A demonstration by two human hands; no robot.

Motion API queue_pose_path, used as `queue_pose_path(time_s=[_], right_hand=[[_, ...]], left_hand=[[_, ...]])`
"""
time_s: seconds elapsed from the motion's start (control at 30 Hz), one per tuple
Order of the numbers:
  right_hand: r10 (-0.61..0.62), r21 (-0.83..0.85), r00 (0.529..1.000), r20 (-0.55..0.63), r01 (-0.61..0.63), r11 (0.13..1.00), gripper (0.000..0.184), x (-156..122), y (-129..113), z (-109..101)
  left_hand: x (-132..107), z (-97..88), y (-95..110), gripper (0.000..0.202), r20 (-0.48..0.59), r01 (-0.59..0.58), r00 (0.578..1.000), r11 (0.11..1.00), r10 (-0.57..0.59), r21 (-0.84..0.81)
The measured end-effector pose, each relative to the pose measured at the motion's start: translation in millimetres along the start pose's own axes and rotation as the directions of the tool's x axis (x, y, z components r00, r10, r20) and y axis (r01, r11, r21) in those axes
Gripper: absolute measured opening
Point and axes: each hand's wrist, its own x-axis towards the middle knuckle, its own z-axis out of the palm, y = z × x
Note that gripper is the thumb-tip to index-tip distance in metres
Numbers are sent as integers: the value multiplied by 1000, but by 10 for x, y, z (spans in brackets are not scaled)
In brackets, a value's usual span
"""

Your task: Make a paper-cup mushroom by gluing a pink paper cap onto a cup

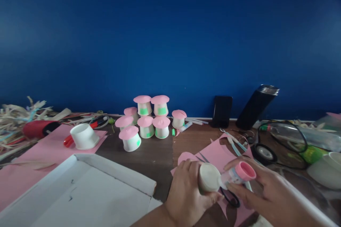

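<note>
My left hand is wrapped round a small white paper cup lying on its side, base toward me. My right hand grips a glue stick with a pink end, its tip touching the cup. Both hands hover over a cut pink paper sheet at the table's front right. Black-handled scissors lie under the hands. Further back in the middle stand several finished white cups with pink paper caps and green patches, some stacked.
A white cardboard box lid fills the front left. A plain upturned cup sits on pink paper beside a red marker. A black phone and a black flask lean on the blue wall. Cable, tape roll, bottle and bowl clutter the right.
</note>
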Motion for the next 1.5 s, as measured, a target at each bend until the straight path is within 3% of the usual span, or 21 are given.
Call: queue_pose_path(time_s=[0.27,0.5,0.7,0.87,0.97,1.1,1.2,1.27,1.33,1.4,1.43,1.5], right_hand=[[-67,3,989,131,67,998,12,-57,-95,81],[-68,14,996,62,67,998,16,-95,-237,230],[42,280,999,26,-48,959,26,-77,-185,127],[252,578,966,56,-237,781,41,-38,-88,74],[328,742,930,166,-337,579,42,13,4,86],[226,857,895,384,-437,275,26,73,145,98],[181,862,870,460,-486,145,18,86,184,117],[179,865,865,469,-491,105,18,85,178,135],[158,863,872,464,-485,141,19,80,166,152],[144,857,899,415,-439,272,20,70,155,162],[145,843,925,353,-381,380,21,63,150,160],[122,703,984,130,-179,689,28,41,133,137]], left_hand=[[-18,10,-7,50,6,1,1000,1000,-1,-8],[2,-3,12,49,64,-10,998,1000,9,23],[-19,31,-2,57,-11,7,1000,999,-8,-42],[-1,-10,24,57,9,-1,1000,999,1,-40],[20,-43,61,54,59,27,998,1000,-26,-17],[45,-44,95,58,98,89,991,996,-89,3],[51,-18,77,61,88,105,991,994,-105,-3],[47,-2,53,62,76,95,993,995,-94,-10],[40,4,33,62,63,73,995,997,-72,-11],[31,-2,27,62,52,49,997,999,-49,-7],[26,-8,30,61,53,39,998,999,-39,-5],[19,-25,41,61,59,31,998,999,-31,-6]])
